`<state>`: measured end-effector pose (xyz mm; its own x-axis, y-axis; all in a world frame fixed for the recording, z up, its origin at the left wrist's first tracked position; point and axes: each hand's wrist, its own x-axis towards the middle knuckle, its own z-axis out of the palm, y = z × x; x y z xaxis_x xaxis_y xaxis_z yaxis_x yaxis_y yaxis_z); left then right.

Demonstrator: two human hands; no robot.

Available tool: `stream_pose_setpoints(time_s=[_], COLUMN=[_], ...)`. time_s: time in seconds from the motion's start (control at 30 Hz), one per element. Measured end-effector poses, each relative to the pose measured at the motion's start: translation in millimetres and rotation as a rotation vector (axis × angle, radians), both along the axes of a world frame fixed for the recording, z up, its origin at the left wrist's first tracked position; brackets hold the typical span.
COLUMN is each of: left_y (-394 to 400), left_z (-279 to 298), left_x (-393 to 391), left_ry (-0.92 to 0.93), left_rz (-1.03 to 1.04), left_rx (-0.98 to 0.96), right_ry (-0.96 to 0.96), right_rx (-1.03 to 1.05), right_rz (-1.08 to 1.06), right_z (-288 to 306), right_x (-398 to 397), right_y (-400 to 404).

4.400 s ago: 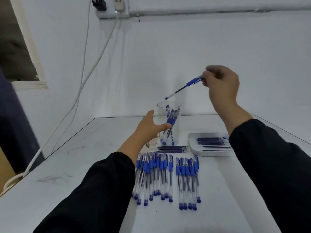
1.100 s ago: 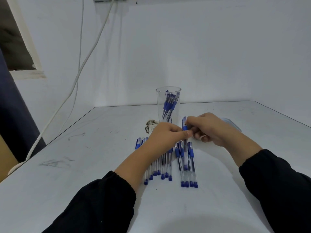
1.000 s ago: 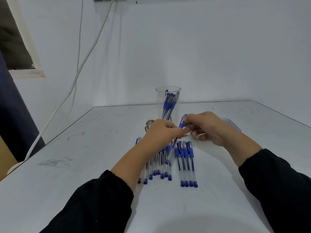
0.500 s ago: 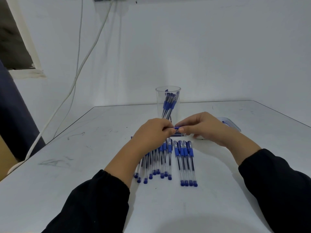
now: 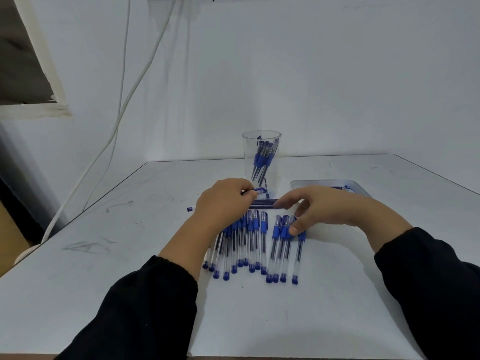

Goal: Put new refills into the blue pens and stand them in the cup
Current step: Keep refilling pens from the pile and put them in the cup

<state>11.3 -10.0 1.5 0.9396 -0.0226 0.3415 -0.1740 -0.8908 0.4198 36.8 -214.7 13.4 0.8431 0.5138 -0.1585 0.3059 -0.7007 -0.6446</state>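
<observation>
My left hand [image 5: 223, 201] grips a blue pen [image 5: 259, 190] held level just above the table; its white end sticks out to the left of my fist. My right hand [image 5: 324, 207] hovers with spread, relaxed fingers. Its fingertips are at the end of a few dark refills [image 5: 263, 203] lying on the table, and its thumb is over the right group of pens [image 5: 283, 245]. A larger group of pens [image 5: 241, 242] lies partly under my left wrist. The clear cup [image 5: 262, 137] stands behind, with several blue pens upright in it.
A white tray [image 5: 311, 182] with refills sits behind my right hand, to the right of the cup. White cables [image 5: 124, 105] hang down the wall at the left and run off the table's left edge. The wall is close behind the cup.
Half a second ago both hands held the pen together at the centre. My right hand has let go and moved right and down to the refills. My left hand keeps the pen.
</observation>
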Motion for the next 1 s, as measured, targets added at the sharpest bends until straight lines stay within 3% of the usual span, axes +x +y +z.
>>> stream_pose_setpoints(time_s=[0.2, 0.5, 0.77, 0.9, 1.0], left_y=[0, 0, -1, 2, 3], left_z=[-1, 0, 1, 1, 2], left_x=[2, 1, 1, 1, 2], left_ry=[-0.004, 0.007, -0.002, -0.022, -0.021], left_rz=[0.000, 0.003, 0.001, 0.009, 0.018], left_rx=[-0.008, -0.023, -0.003, -0.013, -0.023], right_ry=[0.034, -0.084, -0.059, -0.183, -0.272], right_rx=[-0.123, -0.188, -0.052, 0.133, 0.055], right_rz=[0.102, 0.216, 0.087, -0.025, 0.035], right_z=[3, -3, -4, -21, -34], right_x=[0, -4, -4, -7, -9], right_y=[-12, 7, 7, 28, 43])
